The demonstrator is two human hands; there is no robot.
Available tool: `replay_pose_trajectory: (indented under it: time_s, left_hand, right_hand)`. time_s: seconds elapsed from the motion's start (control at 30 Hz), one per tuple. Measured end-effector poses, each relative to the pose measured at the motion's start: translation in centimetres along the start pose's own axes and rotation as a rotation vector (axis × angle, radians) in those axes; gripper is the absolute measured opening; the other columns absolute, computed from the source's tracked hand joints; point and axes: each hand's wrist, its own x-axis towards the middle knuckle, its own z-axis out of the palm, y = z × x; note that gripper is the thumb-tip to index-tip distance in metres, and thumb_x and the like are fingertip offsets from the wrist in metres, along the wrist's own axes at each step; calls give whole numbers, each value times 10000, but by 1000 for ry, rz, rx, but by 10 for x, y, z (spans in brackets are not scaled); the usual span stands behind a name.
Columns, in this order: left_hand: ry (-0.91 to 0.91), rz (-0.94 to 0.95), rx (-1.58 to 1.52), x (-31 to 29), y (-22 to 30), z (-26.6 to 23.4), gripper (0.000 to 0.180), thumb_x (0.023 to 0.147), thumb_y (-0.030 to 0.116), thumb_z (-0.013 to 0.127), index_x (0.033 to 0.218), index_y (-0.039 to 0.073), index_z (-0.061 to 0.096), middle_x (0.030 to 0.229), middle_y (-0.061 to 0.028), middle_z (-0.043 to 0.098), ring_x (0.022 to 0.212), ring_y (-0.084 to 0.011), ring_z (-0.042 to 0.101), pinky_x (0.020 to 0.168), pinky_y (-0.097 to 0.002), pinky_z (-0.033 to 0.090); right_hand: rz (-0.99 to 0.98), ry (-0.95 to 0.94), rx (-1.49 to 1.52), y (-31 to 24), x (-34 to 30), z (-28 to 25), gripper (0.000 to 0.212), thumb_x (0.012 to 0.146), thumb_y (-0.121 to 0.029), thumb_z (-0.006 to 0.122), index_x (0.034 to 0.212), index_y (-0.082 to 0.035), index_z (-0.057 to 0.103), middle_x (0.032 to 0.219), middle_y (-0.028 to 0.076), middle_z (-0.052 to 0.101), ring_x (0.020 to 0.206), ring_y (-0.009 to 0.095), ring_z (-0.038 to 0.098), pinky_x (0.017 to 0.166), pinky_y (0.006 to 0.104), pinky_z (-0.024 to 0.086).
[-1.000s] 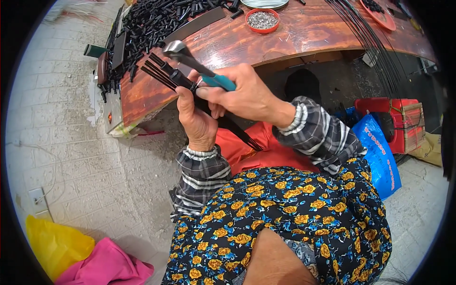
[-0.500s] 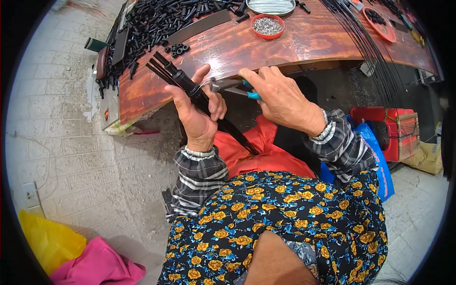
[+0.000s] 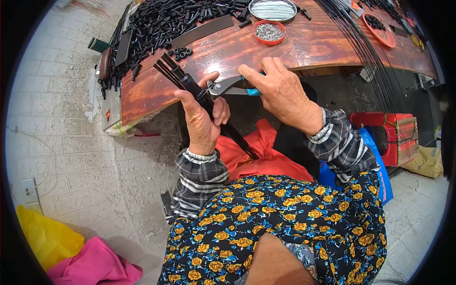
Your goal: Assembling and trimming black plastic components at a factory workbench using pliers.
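Observation:
My left hand (image 3: 202, 124) is wrapped round a bundle of thin black rods (image 3: 239, 138), with the thumb raised along one side. The bundle slants from my lap up toward the table edge, and a black tubular fitting (image 3: 191, 84) sits near its upper end. In my right hand (image 3: 286, 97) is a pair of pliers (image 3: 225, 86) with teal handles. The jaws reach the side of the bundle just below the fitting, close to my left fingers. What lies between the jaws is too small to make out.
Black tubular parts (image 3: 156, 33) are heaped on the wooden table (image 3: 228, 50). A red dish (image 3: 269, 42) of small metal bits stands near a round tin (image 3: 273, 10) of pale thin pieces. Long black rods (image 3: 368, 52) overhang the edge at right, above a red stool (image 3: 403, 137).
The bundle and my left hand have shifted slightly right and down. The plier jaws have come in against the bundle, and the handles look closer together.

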Motion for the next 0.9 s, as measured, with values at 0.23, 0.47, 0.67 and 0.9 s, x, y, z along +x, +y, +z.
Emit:
replay_pose_trajectory:
  time_s: [0.23,0.47,0.67,0.9]
  left_hand:
    - [-37,40,34,-2,0,2,930,755,808,378,1247,32,523,453,36,344,353,-77,298,378,-230,282]
    - [-116,134,86,-13,3,23,570,852,311,697,1268,-20,492,493,34,402,384,-68,375,388,-225,310]
    - [-95,76,-25,-11,-1,12,465,827,131,704,1204,-70,522,525,29,433,411,-64,381,406,-224,313]
    - [-165,139,-103,-12,-7,12,571,769,118,737,1256,-62,497,547,25,463,416,-54,388,406,-222,341]
  right_hand:
    - [-281,123,38,32,26,-23,455,646,-116,760,1083,-115,633,743,80,540,681,282,580,577,372,465]
    - [342,-1401,1022,47,45,-48,565,605,-199,813,1047,70,585,715,68,618,644,146,619,520,288,452]
    - [-285,-187,69,23,15,-47,396,651,-53,633,1032,19,548,814,110,559,721,286,588,621,372,468]
    - [40,-782,711,38,18,-47,389,696,-122,700,1030,25,567,748,82,576,616,216,599,505,332,448]
